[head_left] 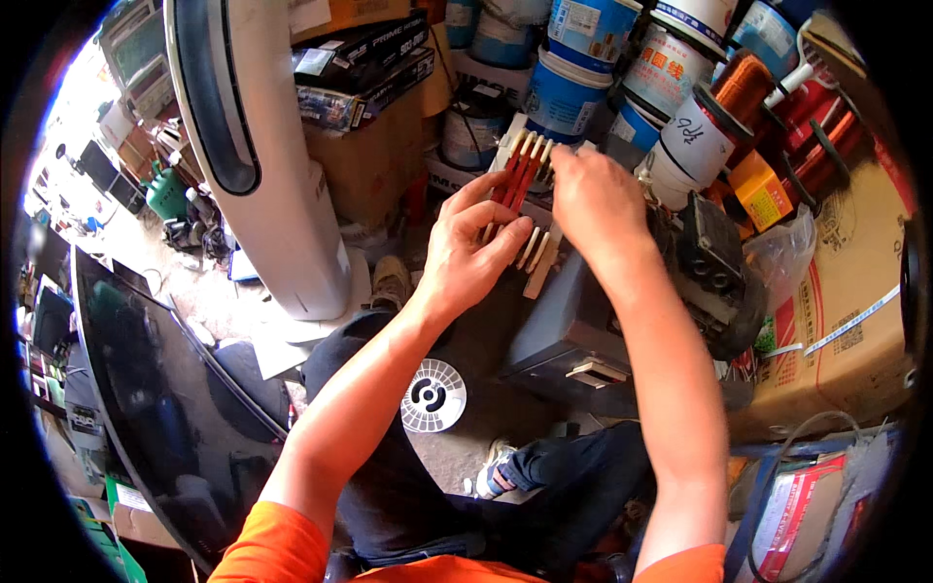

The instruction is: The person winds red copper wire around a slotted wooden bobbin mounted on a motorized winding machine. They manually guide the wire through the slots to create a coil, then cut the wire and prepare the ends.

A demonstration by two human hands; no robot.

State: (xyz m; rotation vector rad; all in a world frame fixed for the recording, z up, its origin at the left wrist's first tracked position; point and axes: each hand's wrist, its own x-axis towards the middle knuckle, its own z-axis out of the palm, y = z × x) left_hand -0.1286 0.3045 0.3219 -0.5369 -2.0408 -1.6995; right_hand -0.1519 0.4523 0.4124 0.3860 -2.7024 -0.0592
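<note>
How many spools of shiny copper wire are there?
3 spools: one orange spool behind the white tub, and two redder ones at far right. More may be hidden behind the tubs.

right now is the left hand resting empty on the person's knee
No, the left hand is raised and grips the red and cream slatted frame, with the right hand on it too.

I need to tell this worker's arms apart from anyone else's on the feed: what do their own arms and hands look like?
Both arms are bare from the upper arm down, with short bright orange sleeves showing at the lower edge. The left hand and right hand wear no gloves. No watch, ring or wristband can be seen on either one, and no markings show on the sleeves.
</note>
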